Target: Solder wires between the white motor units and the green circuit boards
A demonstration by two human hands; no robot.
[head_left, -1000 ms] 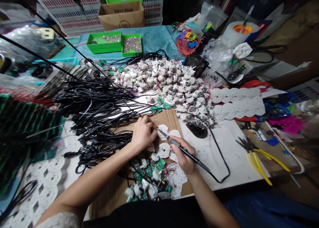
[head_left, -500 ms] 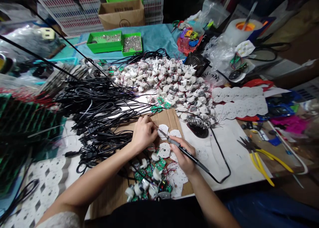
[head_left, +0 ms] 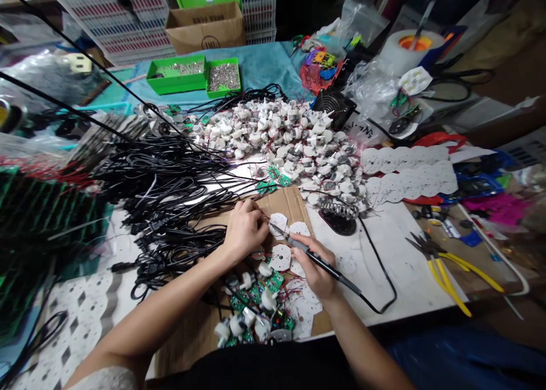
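Observation:
My right hand [head_left: 314, 265] is closed round the grip of a black and grey soldering iron [head_left: 315, 257]. Its tip points up and left to the edge of a small white round circuit board [head_left: 278, 225] on a sheet of cardboard [head_left: 284, 201]. Beside that board my left hand [head_left: 245, 225] has its fingers pinched together, with thin red wire showing at the fingertips; the pinch itself is mostly hidden. Nearer to me lie another white board [head_left: 281, 257] with a dark centre and a cluster of green circuit boards with white plastic parts [head_left: 268, 299].
Black power cords [head_left: 162, 219] are heaped on the left. Behind the hands rises a pile of small white motor-like parts [head_left: 273, 128]. A coiled iron stand [head_left: 339, 211] is to the right, then yellow-handled pliers [head_left: 441, 270]. Green trays [head_left: 177, 82] stand at the back.
The view has shifted very slightly. Both hands and the soldering iron keep almost the same place at the white board.

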